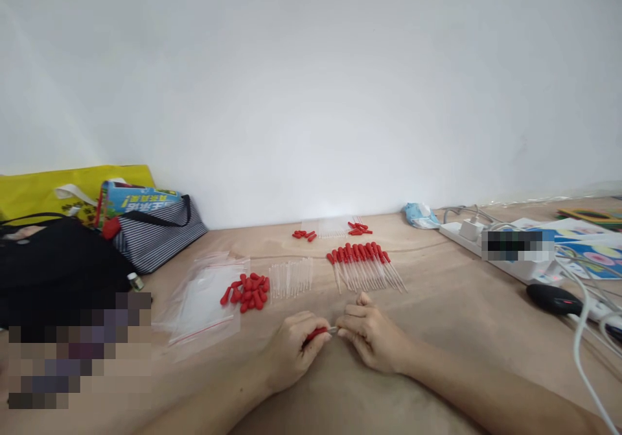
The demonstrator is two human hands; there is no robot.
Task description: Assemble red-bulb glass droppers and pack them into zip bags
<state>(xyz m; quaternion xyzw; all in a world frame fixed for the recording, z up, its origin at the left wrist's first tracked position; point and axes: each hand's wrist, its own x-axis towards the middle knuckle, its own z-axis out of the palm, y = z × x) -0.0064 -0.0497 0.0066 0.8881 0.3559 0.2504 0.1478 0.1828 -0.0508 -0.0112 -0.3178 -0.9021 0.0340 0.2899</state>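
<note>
Between finger and thumb, my left hand (pixel 297 345) pinches a red rubber dropper bulb (pixel 317 334). A clear glass dropper tube (pixel 333 329) runs from the bulb's mouth into the closed fingers of my right hand (pixel 372 334), which hide its far end. Beyond my hands lies a row of droppers (pixel 364 266) with red bulbs on their tubes. To its left are several loose clear tubes (pixel 291 277) side by side, then a heap of loose red bulbs (pixel 249 291).
Clear zip bags (pixel 207 299) lie left of the bulbs. Smaller red bulbs (pixel 360 229) sit near the wall. A striped bag (pixel 160 234) and a black bag (pixel 58 266) stand at left. At right are a power strip (pixel 505 263), cables and a black mouse-like object (pixel 554 298).
</note>
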